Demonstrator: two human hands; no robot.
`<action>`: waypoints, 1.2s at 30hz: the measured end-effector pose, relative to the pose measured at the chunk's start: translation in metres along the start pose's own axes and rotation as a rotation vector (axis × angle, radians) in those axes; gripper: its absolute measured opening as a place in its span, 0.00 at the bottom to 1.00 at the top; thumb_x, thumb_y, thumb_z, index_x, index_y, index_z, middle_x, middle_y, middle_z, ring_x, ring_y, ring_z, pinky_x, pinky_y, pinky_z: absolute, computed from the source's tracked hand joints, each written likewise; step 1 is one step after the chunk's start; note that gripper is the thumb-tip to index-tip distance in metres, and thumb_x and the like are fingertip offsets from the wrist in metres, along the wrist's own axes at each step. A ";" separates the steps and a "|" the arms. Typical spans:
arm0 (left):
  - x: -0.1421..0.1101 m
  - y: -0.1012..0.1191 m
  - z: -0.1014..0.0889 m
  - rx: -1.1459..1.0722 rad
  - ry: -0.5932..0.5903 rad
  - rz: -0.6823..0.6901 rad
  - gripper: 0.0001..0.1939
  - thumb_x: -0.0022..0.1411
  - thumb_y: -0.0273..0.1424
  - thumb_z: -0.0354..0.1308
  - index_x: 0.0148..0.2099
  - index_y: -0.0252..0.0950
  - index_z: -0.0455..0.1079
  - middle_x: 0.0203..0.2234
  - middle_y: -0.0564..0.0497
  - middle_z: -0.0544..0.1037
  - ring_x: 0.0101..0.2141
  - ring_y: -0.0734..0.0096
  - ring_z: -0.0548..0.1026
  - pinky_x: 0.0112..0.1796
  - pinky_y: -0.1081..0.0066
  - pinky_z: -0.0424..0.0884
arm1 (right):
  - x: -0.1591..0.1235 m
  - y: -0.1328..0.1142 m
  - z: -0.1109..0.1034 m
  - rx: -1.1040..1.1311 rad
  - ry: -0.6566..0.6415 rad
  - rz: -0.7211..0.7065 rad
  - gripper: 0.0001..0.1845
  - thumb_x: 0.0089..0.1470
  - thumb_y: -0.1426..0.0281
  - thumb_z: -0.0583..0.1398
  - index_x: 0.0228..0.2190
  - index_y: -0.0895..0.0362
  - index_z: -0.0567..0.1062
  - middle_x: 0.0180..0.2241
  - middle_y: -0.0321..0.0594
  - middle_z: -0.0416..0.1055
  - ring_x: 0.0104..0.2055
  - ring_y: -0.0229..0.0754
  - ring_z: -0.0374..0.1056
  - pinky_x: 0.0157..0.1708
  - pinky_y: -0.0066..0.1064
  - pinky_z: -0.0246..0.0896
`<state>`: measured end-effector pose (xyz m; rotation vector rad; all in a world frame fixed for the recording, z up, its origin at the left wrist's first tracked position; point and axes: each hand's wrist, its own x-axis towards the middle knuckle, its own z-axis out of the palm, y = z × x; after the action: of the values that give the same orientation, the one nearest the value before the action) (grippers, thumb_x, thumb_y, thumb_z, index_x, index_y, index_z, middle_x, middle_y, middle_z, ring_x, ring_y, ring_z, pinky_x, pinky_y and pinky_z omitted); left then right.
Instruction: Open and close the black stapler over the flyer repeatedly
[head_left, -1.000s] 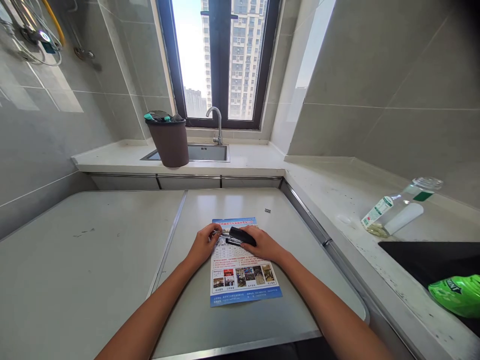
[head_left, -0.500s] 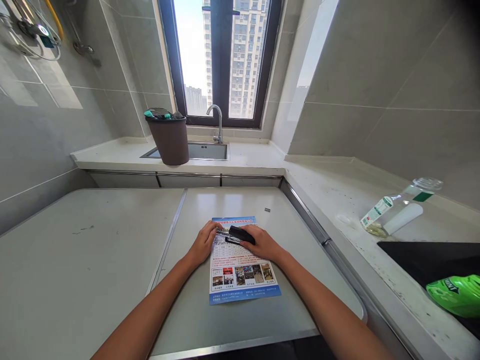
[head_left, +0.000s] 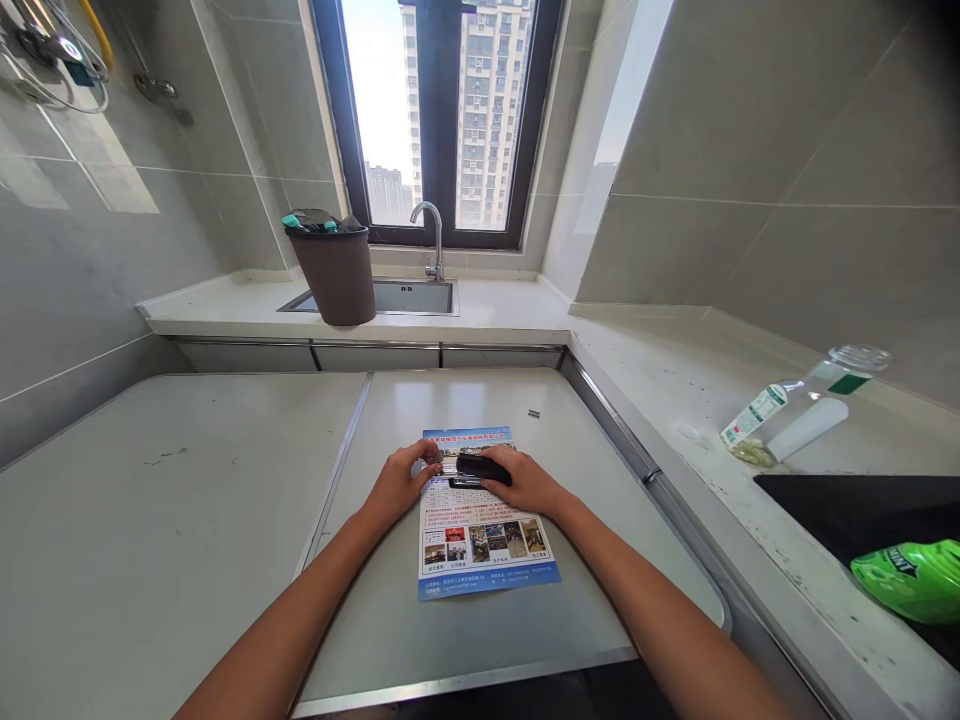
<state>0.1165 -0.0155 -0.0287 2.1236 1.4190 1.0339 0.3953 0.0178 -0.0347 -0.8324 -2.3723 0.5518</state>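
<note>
A black stapler (head_left: 484, 468) lies over the upper part of a printed flyer (head_left: 487, 575) on the table. My right hand (head_left: 525, 482) is closed around its right end. A thin metal part of the stapler sticks out to the left, toward my left hand (head_left: 401, 480). The left thumb and forefinger are bent together at that end, with a small greyish thing between them that is too small to name. A short strip of staples (head_left: 533, 413) lies on the table beyond the flyer's upper right corner.
A brown bin (head_left: 334, 275) stands at the sink (head_left: 416, 297) under the window. On the right counter are a tilted clear bottle (head_left: 802, 405) and a green packet (head_left: 911, 580) on a black surface. A metal seam (head_left: 337, 465) runs along the table left of the flyer.
My left fingers have drawn closer together and curled at the stapler's front, with a small greyish thing now showing between them. The right hand keeps its hold on the stapler.
</note>
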 end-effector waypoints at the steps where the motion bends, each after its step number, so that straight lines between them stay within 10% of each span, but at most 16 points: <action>1: 0.000 0.000 0.000 0.011 -0.006 0.007 0.08 0.65 0.35 0.58 0.45 0.43 0.74 0.38 0.50 0.81 0.40 0.60 0.76 0.46 0.61 0.68 | 0.000 0.000 0.000 -0.001 -0.003 -0.004 0.24 0.58 0.67 0.63 0.56 0.52 0.69 0.52 0.46 0.73 0.54 0.51 0.69 0.53 0.45 0.65; 36: 0.000 -0.017 -0.024 -0.005 -0.229 0.113 0.08 0.63 0.36 0.61 0.41 0.47 0.81 0.37 0.49 0.84 0.38 0.60 0.80 0.49 0.58 0.69 | 0.001 -0.001 -0.004 0.135 0.037 0.019 0.21 0.59 0.63 0.64 0.53 0.52 0.72 0.49 0.45 0.74 0.50 0.50 0.70 0.52 0.45 0.65</action>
<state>0.0875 -0.0106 -0.0242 2.2576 1.1991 0.8015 0.3967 0.0179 -0.0306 -0.7983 -2.2681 0.6904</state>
